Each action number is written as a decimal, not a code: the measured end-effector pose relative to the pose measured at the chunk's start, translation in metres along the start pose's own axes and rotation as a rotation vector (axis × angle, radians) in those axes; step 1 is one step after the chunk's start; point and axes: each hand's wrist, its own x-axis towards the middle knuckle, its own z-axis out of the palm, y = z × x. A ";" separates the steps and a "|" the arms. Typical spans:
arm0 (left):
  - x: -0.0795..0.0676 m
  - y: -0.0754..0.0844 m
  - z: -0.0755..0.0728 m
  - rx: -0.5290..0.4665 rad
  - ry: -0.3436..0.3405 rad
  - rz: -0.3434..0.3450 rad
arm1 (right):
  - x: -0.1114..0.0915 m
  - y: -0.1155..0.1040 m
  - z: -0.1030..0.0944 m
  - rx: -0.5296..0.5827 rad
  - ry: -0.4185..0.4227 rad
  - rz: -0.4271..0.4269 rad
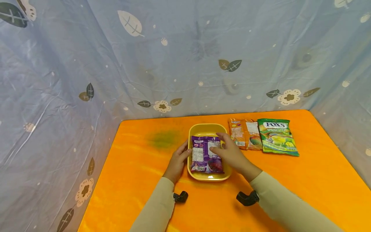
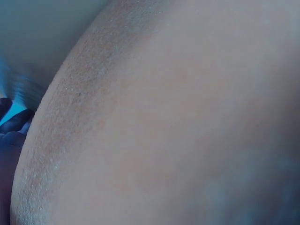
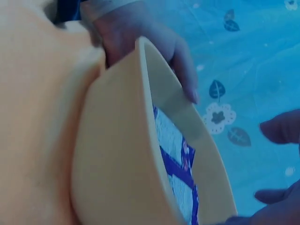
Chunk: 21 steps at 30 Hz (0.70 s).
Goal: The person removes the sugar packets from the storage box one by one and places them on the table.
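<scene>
A yellow plastic tray (image 1: 209,179) with raised walls stands in front of me, and a purple candy bag (image 1: 205,156) lies flat inside it, back label up. My left hand (image 1: 175,164) holds the tray's left wall, thumb over the rim and fingers along the outside. My right hand (image 1: 233,156) is over the tray's right side, its thumb and forefinger spread above the bag. In the right wrist view the thumb and a finger stand apart, with the tray wall (image 3: 122,150) below. Blurred skin fills most of the left wrist view.
To the right of the tray lie an orange candy bag (image 1: 246,133) and a green FOX'S candy bag (image 1: 278,137), side by side. An orange cloth (image 1: 139,174) covers the table. Patterned blue-grey curtains (image 1: 185,48) hang behind and at both sides.
</scene>
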 end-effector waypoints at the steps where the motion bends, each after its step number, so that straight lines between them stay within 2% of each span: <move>1: 0.000 0.000 0.000 -0.002 -0.004 0.002 | 0.001 -0.001 0.003 -0.020 0.009 0.008; 5: 0.001 0.000 0.000 -0.017 -0.014 0.006 | 0.005 -0.001 0.013 -0.065 0.022 0.057; 10: 0.002 -0.002 -0.001 -0.023 -0.017 -0.004 | 0.005 0.003 0.022 -0.063 0.023 0.126; 21: 0.001 0.000 -0.002 -0.014 -0.016 0.014 | 0.004 0.003 0.020 0.185 0.043 0.252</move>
